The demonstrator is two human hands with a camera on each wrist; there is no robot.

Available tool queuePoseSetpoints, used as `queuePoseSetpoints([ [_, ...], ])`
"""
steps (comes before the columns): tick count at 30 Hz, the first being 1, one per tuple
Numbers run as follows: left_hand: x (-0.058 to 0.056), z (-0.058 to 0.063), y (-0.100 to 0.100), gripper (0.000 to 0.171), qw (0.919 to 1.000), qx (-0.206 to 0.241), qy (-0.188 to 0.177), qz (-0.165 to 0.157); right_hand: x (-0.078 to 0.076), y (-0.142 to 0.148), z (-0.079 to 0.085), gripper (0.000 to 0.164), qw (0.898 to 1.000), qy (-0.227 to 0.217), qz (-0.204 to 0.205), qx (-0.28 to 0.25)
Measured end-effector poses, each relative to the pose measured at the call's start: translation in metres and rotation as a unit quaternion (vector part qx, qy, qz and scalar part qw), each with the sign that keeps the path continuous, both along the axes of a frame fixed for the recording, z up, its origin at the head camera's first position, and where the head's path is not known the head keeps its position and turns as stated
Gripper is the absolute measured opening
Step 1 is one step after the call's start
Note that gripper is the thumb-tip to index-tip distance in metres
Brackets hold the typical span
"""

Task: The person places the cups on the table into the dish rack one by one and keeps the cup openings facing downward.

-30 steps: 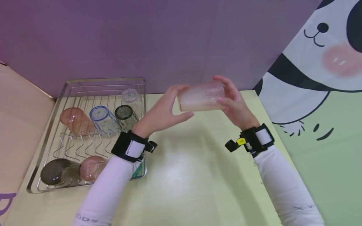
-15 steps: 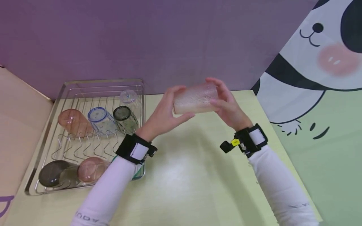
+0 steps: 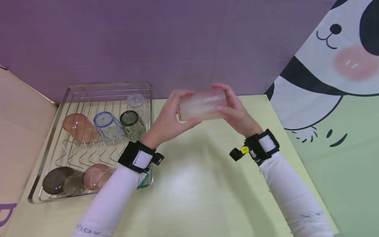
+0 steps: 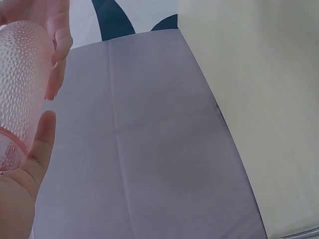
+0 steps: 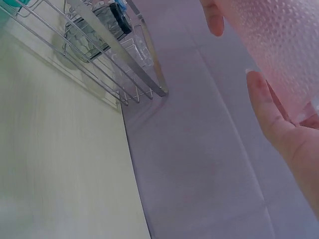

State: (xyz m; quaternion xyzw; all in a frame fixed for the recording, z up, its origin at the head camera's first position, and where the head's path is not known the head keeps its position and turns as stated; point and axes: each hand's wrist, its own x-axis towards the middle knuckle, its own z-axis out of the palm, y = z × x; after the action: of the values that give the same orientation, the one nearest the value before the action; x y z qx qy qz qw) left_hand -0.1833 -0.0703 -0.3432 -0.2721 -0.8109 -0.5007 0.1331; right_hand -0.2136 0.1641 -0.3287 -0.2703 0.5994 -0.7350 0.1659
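A pink drinking glass (image 3: 202, 105) with a pebbled surface lies sideways in the air above the table, between both hands. My left hand (image 3: 170, 120) is around its left end, fingers over the top and thumb along the underside. At the right end, my right hand (image 3: 237, 113) holds the glass with fingers behind and thumb in front. In the left wrist view the pebbled glass (image 4: 20, 84) meets the base of the left thumb. In the right wrist view the right thumb lies beside the glass (image 5: 284, 50). The inside of the glass is hidden.
A wire dish rack (image 3: 88, 158) stands on the pale table (image 3: 189, 197) at left. It carries several upturned glasses, among them an orange one (image 3: 78, 125), a blue-rimmed one (image 3: 108, 125) and a dark one (image 3: 60, 181). A purple wall (image 3: 189, 49) closes off the back.
The right hand and the glass have shifted left and slightly down. The glass's left end now sits deeper in the left hand, which has moved little. The rack's glasses stay put.
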Motion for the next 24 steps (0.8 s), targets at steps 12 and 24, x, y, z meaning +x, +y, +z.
queuePoseSetpoints([
  [12, 0.003, 0.009, -0.007, 0.075, 0.9996, 0.010, -0.024, -0.007, -0.001, 0.006, 0.003, 0.061, 0.998, 0.023, 0.002, 0.061],
  [24, 0.004, 0.016, -0.029, 0.073, 0.9974, 0.042, -0.044, 0.040, -0.006, 0.025, -0.003, 0.061, 0.997, 0.038, -0.016, 0.073],
])
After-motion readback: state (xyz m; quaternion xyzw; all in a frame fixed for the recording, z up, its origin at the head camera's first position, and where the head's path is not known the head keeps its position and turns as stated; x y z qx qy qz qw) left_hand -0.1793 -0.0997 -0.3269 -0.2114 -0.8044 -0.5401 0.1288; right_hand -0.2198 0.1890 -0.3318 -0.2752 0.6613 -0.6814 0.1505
